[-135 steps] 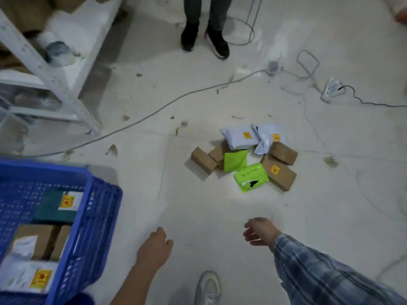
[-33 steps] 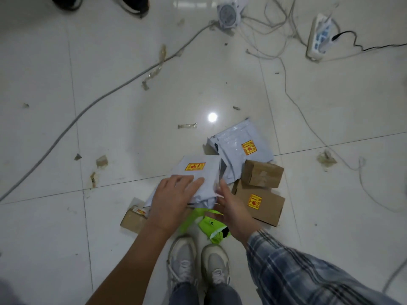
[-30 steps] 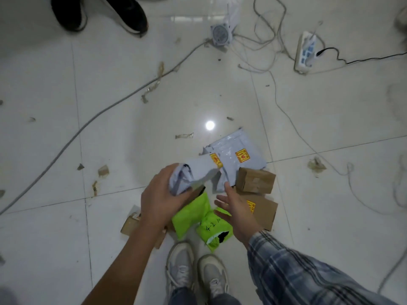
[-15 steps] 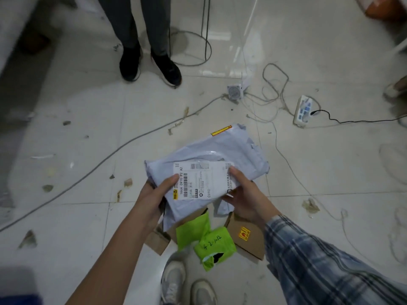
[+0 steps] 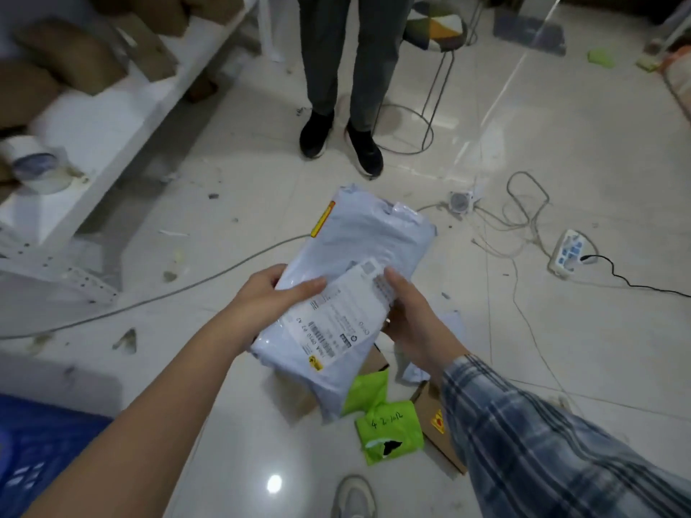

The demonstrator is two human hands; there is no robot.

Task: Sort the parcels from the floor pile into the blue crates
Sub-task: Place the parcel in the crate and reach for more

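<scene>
I hold a grey-white poly mailer parcel (image 5: pixel 359 252) up in front of me, its white shipping label (image 5: pixel 346 317) facing me. My left hand (image 5: pixel 269 297) grips its left edge with the thumb on top. My right hand (image 5: pixel 411 312) grips the right edge by the label. Below on the floor lies the rest of the pile: two bright green mailers (image 5: pixel 389 431), a brown cardboard box (image 5: pixel 437 431) with a yellow sticker, and another pale mailer (image 5: pixel 454 325) partly hidden by my right arm. A corner of a blue crate (image 5: pixel 41 439) shows at the lower left.
Another person's legs and black shoes (image 5: pixel 340 143) stand just beyond the parcel, by a wire-legged stool (image 5: pixel 433 35). White shelving (image 5: pixel 93 117) with brown packages and a tape roll (image 5: pixel 37 166) runs along the left. Cables and a power strip (image 5: pixel 570 252) lie on the floor to the right.
Both hands lifted the pale mailer off the pile and turned it label-up. In the last half second it rotated to point away from me, and my view rose.
</scene>
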